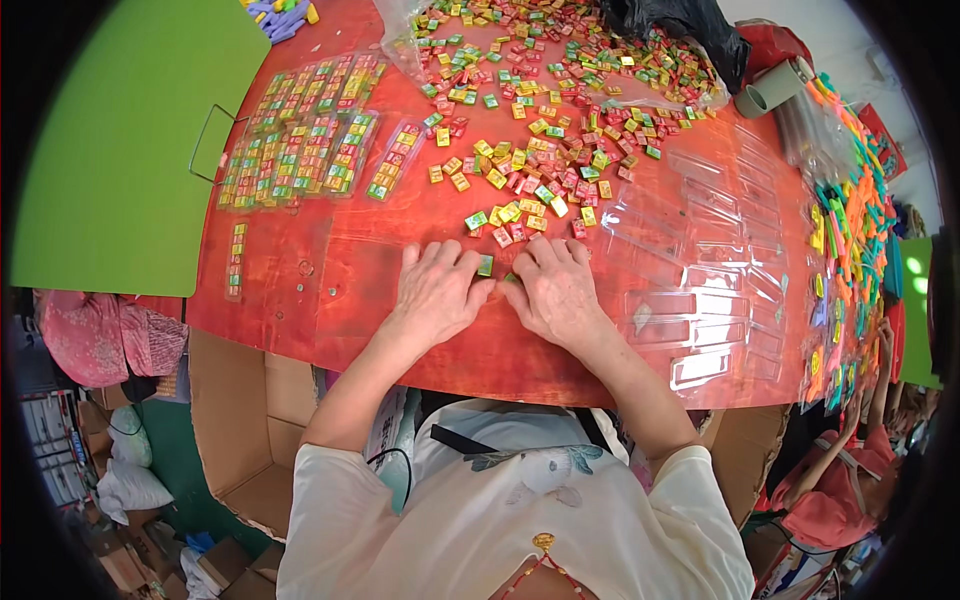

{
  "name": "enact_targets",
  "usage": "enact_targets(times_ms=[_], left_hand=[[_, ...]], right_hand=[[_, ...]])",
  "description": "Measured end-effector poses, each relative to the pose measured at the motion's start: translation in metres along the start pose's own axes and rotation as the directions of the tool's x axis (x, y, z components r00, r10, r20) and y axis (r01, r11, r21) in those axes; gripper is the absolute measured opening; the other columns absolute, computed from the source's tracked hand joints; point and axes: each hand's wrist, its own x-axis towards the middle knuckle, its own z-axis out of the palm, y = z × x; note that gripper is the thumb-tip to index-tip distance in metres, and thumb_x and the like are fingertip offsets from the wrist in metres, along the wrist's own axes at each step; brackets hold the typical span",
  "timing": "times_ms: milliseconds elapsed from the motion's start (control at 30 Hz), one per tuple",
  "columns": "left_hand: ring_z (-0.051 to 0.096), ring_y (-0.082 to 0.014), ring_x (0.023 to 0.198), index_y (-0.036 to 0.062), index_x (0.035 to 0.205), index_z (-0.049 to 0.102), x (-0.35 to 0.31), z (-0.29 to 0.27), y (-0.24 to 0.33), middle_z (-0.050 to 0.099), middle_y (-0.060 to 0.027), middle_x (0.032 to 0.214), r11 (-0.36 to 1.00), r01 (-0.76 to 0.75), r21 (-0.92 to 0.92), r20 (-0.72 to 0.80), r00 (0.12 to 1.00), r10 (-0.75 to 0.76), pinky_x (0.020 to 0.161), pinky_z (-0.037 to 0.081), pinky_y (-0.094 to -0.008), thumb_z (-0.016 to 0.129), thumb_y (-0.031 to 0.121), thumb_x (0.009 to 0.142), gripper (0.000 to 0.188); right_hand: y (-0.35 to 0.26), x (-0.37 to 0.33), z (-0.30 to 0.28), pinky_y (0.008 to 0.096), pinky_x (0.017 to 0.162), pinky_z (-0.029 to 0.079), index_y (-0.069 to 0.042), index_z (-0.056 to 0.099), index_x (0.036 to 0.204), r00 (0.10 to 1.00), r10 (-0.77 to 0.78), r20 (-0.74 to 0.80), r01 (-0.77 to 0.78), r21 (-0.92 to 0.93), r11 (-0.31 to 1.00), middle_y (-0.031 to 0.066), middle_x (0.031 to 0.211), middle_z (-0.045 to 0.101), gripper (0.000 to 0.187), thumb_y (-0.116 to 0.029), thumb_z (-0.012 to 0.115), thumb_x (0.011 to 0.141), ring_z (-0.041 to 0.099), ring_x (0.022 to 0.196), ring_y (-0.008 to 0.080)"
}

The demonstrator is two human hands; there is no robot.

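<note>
My left hand [440, 288] rests on the red table near its front edge, fingers spread and bent downward. A small green block [485, 265] lies by its index fingertip, above the thumb. Close beside it, my right hand [556, 292] has its fingers curled down, and a bit of another green block [511, 277] shows between its thumb and index finger; most of that piece is hidden. Just beyond both hands spreads a loose pile of small printed blocks [535, 160] in red, yellow and green.
Filled clear trays [300, 150] lie at the left, with one narrow filled strip [236, 260] nearer me. Empty clear plastic trays [700, 250] cover the right. Colourful plastic pieces [850, 250] line the right edge. A cardboard box [240, 430] stands below; another person's arm [825, 460] is at right.
</note>
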Motion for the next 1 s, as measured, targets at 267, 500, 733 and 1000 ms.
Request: enact_targets(times_ms=[267, 500, 733, 1000], left_hand=[[0.06, -0.025, 0.092, 0.0126, 0.119, 0.066, 0.023, 0.019, -0.026, 0.058, -0.007, 0.093, 1.0, 0.004, 0.031, -0.151, 0.988, 0.001, 0.083, 0.039, -0.0408, 0.069, 0.016, 0.088, 0.031], [0.058, -0.0269, 0.099, 0.0114, 0.12, 0.066, -0.005, 0.005, -0.032, 0.058, -0.0078, 0.1, 0.997, 0.053, -0.059, -0.125, 0.99, -0.06, 0.086, 0.04, -0.0424, 0.071, 0.017, 0.085, 0.035], [0.057, -0.0267, 0.103, 0.0112, 0.124, 0.063, -0.005, -0.006, -0.027, 0.057, -0.0076, 0.103, 0.992, 0.045, -0.118, -0.072, 0.996, -0.054, 0.087, 0.04, -0.0414, 0.073, 0.013, 0.085, 0.04], [0.056, -0.0283, 0.106, 0.012, 0.131, 0.06, -0.017, -0.004, -0.022, 0.055, -0.0109, 0.111, 0.999, 0.034, -0.031, 0.122, 0.992, -0.03, 0.089, 0.04, -0.0427, 0.075, 0.018, 0.084, 0.049]], right_hand=[[0.003, 0.018, 0.018, 0.0436, 0.091, 0.042, -0.004, 0.069, 0.112, 0.985, -0.123, -0.123, 0.104, -0.15, 0.983, 0.0079, 0.097, 0.057, 0.038, -0.011, 0.067, 0.075, 0.057, 0.095, 0.026], [-0.017, -0.003, 0.014, 0.0453, 0.095, 0.041, -0.001, 0.068, 0.114, 0.986, -0.117, -0.12, 0.101, -0.133, 0.986, 0.0079, 0.098, 0.057, 0.032, -0.018, 0.065, 0.086, 0.057, 0.097, 0.0262], [-0.012, -0.006, 0.013, 0.0461, 0.097, 0.04, -0.006, 0.069, 0.116, 0.998, -0.017, -0.061, 0.014, -0.053, 0.998, 0.0071, 0.105, 0.058, 0.033, -0.018, 0.072, 0.086, 0.057, 0.102, 0.0244], [-0.013, -0.019, 0.003, 0.0444, 0.096, 0.039, -0.005, 0.069, 0.113, 0.998, 0.002, -0.062, -0.001, 0.025, 1.0, 0.0084, 0.106, 0.058, 0.034, -0.019, 0.073, 0.083, 0.056, 0.103, 0.0257]])
